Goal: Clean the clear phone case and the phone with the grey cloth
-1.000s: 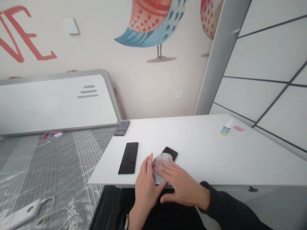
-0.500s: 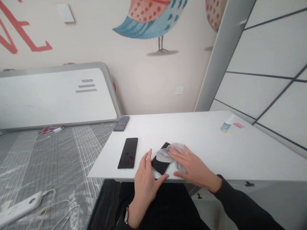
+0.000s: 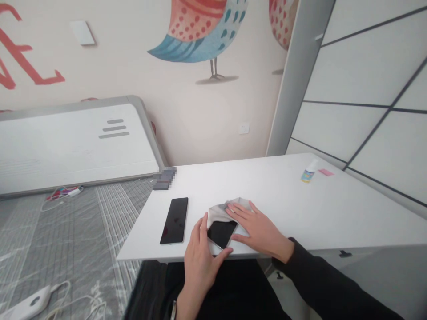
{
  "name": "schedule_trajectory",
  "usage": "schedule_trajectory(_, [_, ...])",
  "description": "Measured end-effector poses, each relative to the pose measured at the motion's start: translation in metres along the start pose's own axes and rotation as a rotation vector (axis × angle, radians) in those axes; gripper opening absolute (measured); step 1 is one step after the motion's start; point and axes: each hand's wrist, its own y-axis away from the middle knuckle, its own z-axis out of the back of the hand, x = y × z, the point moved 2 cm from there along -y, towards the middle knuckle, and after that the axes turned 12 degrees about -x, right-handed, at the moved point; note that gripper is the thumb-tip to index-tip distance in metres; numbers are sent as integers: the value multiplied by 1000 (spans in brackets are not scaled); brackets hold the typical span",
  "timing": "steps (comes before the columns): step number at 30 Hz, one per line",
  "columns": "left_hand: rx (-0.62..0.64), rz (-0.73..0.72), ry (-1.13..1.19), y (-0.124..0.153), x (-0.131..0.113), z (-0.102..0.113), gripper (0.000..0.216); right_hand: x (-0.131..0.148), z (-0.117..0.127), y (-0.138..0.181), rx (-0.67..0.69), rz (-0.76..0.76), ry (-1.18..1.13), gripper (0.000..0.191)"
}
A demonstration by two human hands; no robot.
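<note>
A black-screened smartphone [image 3: 223,234] lies at a slant near the table's front edge. Bracing it is my left hand [image 3: 200,258], fingers along its left side and thumb by its near right corner. A light grey cloth [image 3: 218,214] covers the phone's far end. Pressing that cloth down is my right hand [image 3: 255,229], its fingers stretched flat over the fabric and its thumb beside the phone's right edge. To the left lies a larger dark tablet-like phone [image 3: 174,221], apart from both hands.
On the white table [image 3: 333,213] a small spray bottle [image 3: 308,171] stands at the back right beside a pink slip [image 3: 326,172]. A blurred dark item [image 3: 164,178] lies at the far left corner. Left of the table is a bed [image 3: 83,235] with a white power strip [image 3: 30,304] and cables.
My right hand has slid the cloth slightly left and toward the phone's far end, baring more of the near screen. My left hand stays by the phone. The view has shifted slightly.
</note>
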Motion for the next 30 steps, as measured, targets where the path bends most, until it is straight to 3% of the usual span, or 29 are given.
schedule_trajectory(4, [11, 23, 5, 1, 1, -1, 105, 10, -6, 2, 62, 127, -125, 99])
schedule_trajectory(7, [5, 15, 1, 1, 1, -1, 102, 8, -5, -2, -4, -15, -19, 79])
schedule_trajectory(9, [-1, 9, 3, 1, 1, -1, 102, 9, -5, -5, -25, -37, 7, 85])
schedule_trajectory(12, [-3, 15, 2, 1, 1, 0, 102, 14, -6, -9, 54, 103, -89, 95])
schedule_trajectory(15, [5, 27, 8, 1, 0, 0, 103, 11, -6, -12, 24, -2, -24, 82])
schedule_trajectory(17, [0, 23, 17, 0, -1, 0, 103, 11, -6, -12, 2, -32, -8, 88])
schedule_trajectory(20, [-13, 7, 7, 0, -1, -1, 104, 13, -8, -5, 69, 136, -145, 100])
schedule_trajectory(21, [-17, 5, 1, 0, -1, -1, 105, 10, -8, -2, 85, 139, -151, 93])
schedule_trajectory(23, [-17, 5, -3, 0, -1, -1, 108, 1, -5, 1, 30, 34, -69, 78])
schedule_trajectory(25, [-8, 8, 3, 0, -1, 0, 112, -5, -2, 6, -33, -56, 10, 79])
schedule_trajectory(28, [11, 18, 12, 1, -1, 0, 113, -4, -3, 12, 39, 92, -86, 97])
schedule_trajectory(30, [2, 26, 11, 2, 0, 0, 111, -4, -3, 13, 86, 166, -130, 92])
